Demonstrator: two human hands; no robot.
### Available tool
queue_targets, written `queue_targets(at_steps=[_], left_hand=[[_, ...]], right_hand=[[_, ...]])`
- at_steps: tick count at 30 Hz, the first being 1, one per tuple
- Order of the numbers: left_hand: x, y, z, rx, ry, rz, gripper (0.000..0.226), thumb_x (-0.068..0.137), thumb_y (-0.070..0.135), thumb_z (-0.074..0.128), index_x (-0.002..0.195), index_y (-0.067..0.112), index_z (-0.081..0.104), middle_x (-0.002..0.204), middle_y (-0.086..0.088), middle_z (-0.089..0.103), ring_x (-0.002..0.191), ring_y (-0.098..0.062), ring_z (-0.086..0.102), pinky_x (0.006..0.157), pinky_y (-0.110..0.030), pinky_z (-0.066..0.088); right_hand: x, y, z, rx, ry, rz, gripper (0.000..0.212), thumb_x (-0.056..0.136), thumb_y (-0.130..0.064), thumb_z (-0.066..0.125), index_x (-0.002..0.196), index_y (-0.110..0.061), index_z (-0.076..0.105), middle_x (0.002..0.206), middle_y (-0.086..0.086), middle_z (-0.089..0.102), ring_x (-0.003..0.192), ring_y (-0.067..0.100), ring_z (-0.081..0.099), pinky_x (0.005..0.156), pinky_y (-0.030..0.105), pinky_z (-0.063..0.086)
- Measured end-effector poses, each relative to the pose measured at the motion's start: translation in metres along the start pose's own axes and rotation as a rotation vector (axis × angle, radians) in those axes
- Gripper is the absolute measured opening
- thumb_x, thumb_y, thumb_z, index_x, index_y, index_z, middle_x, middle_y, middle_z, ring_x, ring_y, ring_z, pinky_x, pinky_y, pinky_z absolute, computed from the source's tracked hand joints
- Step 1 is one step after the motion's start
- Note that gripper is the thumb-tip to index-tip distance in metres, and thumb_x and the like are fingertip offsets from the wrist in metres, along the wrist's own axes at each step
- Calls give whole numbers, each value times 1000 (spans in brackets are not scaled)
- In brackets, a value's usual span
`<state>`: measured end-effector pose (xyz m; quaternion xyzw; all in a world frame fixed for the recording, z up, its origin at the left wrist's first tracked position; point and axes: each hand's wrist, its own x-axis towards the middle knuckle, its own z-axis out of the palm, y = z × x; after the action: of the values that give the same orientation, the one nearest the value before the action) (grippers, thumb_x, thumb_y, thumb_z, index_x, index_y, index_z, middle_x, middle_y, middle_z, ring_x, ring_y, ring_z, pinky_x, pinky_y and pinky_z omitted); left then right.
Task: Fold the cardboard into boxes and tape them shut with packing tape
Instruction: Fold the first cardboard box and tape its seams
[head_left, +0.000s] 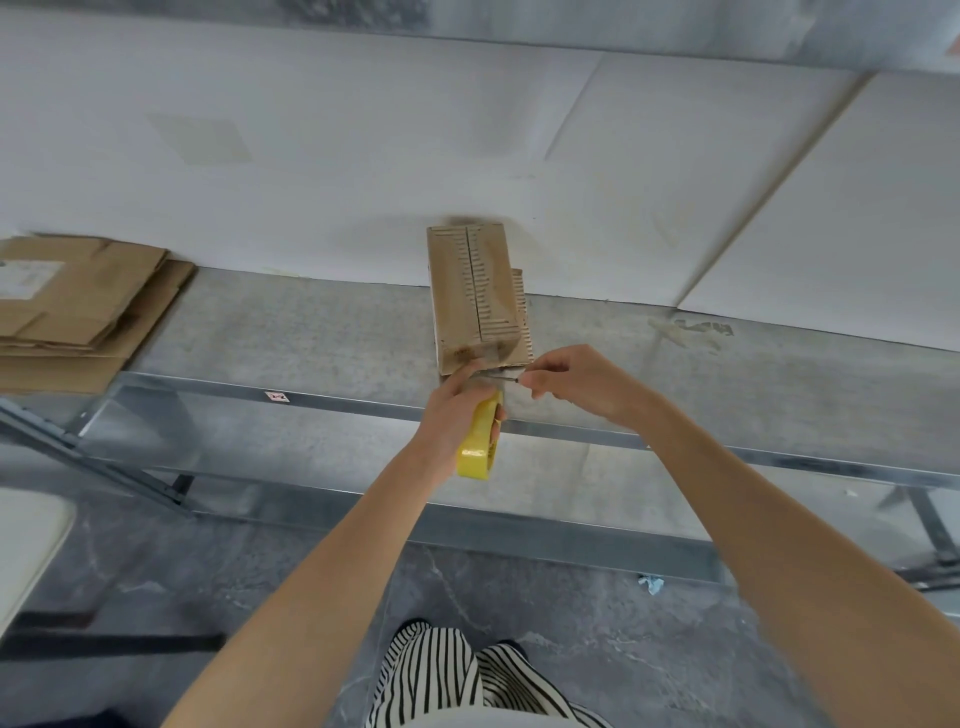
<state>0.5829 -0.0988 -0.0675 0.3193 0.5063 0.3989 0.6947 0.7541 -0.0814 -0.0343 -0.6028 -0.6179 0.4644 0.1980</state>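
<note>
The left hand (457, 410) grips a yellow tape roll (480, 441) at the bench (311, 338) edge. The right hand (576, 382) pinches a small dark tool, too small to identify, at the tape. Just beyond, a folded box (475, 291) lies on the bench; flat cardboard (78, 306) is stacked far left.

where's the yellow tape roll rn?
Head view, centre: the yellow packing tape roll is gripped in the left hand, just below the small cardboard box on the table edge.

Brown box (475, 291) flaps closed, yellow tape roll (479, 447)
</note>
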Motion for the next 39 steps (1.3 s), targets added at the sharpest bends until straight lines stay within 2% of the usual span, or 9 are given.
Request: queue_targets(at_steps=[3,7,11,18,26,30,33,36,39], left_hand=[[1,-2,-1,-1,-10,0,36,93,4,50,126,17,54,66,-13,57,55,-20,55,48,-26,47],[-4,-4,-2,79,-20,-11,52,93,5,49,137,32,43,67,-12,59,53,-17,56,50,-27,47],[-9,-2,-4,56,5,-30,55,93,5,49,139,34,41,70,-12,59,49,-13,57,46,-24,48],[-7,-4,-8,117,21,-13,56,93,6,50,142,31,40,70,-10,62,58,-16,58,53,-28,49],[-16,6,-26,357,26,58,39,95,13,50,132,26,49,65,-6,65,52,-18,54,54,-29,46],[-22,15,-45,540,39,116,30,95,13,49,125,20,52,72,-1,69,48,-16,55,52,-25,46],[-26,22,-57,666,36,157,26,95,15,48,119,25,52,82,-1,71,51,-15,57,53,-27,48],[-28,29,-69,741,42,186,23,94,14,48,107,33,54,87,2,72,54,-13,60,53,-26,47],[-27,36,-78,784,68,236,22,93,9,46,94,29,56,89,-1,71,56,-2,61,48,-17,43]], right_hand=[[1,0,2,-27,7,3,26,90,-30,61,91,-6,70,75,2,59,67,20,39,56,23,32],[4,-2,-1,-46,89,-7,21,91,-24,60,87,-4,66,72,2,56,57,10,39,48,13,31],[3,-4,-6,-67,63,-11,16,92,-25,59,88,-11,67,72,-5,58,60,9,43,53,15,35],[5,0,2,-95,27,-22,16,91,-21,62,84,-8,68,64,-3,51,47,3,36,44,10,28],[12,2,13,-163,125,-95,9,88,-18,63,88,-12,70,68,-3,55,60,9,43,55,19,33],[17,0,19,-169,114,-106,5,88,-22,63,87,-20,68,82,1,65,71,14,52,63,24,39],[19,-4,22,-169,100,-114,5,89,-23,62,90,-22,67,87,-1,66,77,15,56,66,23,42],[20,-8,24,-155,96,-126,5,89,-25,62,89,-23,67,91,-2,66,83,17,59,70,24,44],[22,-13,28,-122,100,-138,6,89,-26,63,90,-22,67,89,-3,66,82,18,59,67,22,42]])
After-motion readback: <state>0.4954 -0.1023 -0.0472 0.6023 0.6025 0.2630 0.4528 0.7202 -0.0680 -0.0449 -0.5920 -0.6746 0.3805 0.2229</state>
